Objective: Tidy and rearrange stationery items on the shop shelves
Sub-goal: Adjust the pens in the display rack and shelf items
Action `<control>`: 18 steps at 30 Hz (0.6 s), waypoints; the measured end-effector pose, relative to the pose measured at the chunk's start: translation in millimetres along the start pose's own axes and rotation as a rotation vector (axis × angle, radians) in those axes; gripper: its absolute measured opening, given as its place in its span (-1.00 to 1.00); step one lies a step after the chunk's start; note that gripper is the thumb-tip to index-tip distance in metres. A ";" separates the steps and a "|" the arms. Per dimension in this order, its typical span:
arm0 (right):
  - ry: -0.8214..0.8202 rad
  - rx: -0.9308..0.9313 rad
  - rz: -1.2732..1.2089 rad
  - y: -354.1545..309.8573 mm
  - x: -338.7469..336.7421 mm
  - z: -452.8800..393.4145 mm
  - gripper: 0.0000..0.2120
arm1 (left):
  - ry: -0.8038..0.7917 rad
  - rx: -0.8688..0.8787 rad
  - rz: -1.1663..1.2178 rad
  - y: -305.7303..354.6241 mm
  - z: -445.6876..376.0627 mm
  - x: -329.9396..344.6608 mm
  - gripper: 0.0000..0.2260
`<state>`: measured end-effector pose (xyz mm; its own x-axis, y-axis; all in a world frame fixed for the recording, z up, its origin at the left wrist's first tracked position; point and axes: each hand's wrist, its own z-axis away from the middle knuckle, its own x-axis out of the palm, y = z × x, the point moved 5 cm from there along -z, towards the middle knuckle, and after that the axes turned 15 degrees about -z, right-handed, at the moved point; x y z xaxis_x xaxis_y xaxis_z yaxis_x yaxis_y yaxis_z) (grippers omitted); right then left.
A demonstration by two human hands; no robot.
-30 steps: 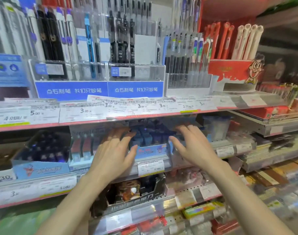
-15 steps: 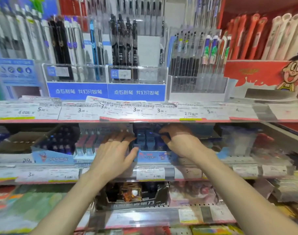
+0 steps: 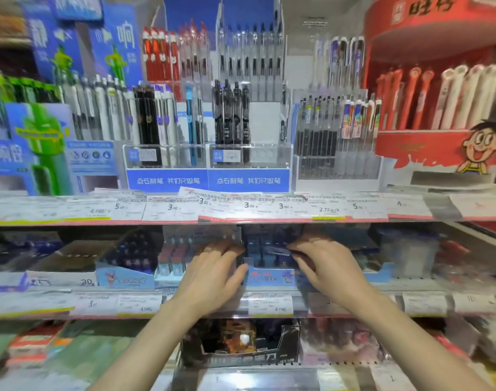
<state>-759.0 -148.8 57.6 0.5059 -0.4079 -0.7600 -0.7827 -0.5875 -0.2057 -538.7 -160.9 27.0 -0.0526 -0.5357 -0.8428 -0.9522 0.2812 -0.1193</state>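
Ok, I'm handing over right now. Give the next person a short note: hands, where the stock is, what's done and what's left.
Left hand: fingers relaxed against the left side of the blue display box on the middle shelf.
Right hand: fingers pinch a small blue pack just over that box.
Done: cannot tell from this blurred view.
Left: seat the pack in the box, square the box up, then check the neighbouring boxes.

Both hands: left hand [image 3: 213,273], right hand [image 3: 324,263] at blue display box [image 3: 269,276], middle shelf [image 3: 340,304].
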 end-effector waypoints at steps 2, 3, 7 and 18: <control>0.067 -0.048 -0.013 -7.7 -5.2 7.8 -0.83 | 0.033 0.044 0.020 -5.9 4.8 -5.5 -0.55; 0.078 -0.064 -0.026 -12.6 -7.6 12.3 -0.83 | 0.067 0.073 0.031 -8.0 9.3 -10.7 -0.57; 0.070 -0.082 -0.109 -30.0 -19.7 29.0 -0.79 | 0.264 0.225 0.113 -10.6 33.0 -51.6 -0.69; 0.133 -0.013 -0.406 -84.7 -89.2 -8.5 -0.64 | 0.554 0.237 -0.075 -43.9 -13.8 -136.9 -0.68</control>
<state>-734.7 -68.6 148.1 0.8150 -0.2276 -0.5329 -0.5062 -0.7271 -0.4637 -493.8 -110.8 154.9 -0.1973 -0.8777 -0.4366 -0.8697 0.3622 -0.3352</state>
